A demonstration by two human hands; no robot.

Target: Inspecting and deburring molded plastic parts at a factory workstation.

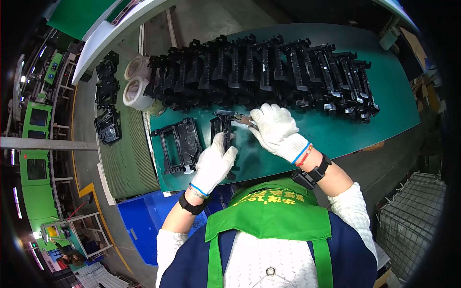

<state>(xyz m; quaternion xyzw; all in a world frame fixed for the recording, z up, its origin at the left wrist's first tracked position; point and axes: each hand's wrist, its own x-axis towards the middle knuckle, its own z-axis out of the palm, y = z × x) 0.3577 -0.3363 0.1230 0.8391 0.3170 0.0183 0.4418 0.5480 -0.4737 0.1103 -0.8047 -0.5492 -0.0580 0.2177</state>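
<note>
My left hand [216, 163], in a white knit glove, is closed around a black plastic frame part [222, 124] stood on edge above the table. In my gloved right hand [276, 128] is a small hand tool [245, 120] with a brownish grip. Its metal end reaches to the upper edge of that part; the tip is too small to make out. Beside my left hand, another black plastic frame [180, 146] lies flat on the green tabletop [307, 139].
A long row of black plastic frames [249, 72] stands packed along the table's far side. Two rolls of clear wrap [137, 91] stand at its left end. Further left, several black frames [107, 126] lie on a green conveyor belt [127, 165]. A blue bin [144, 225] sits below the table.
</note>
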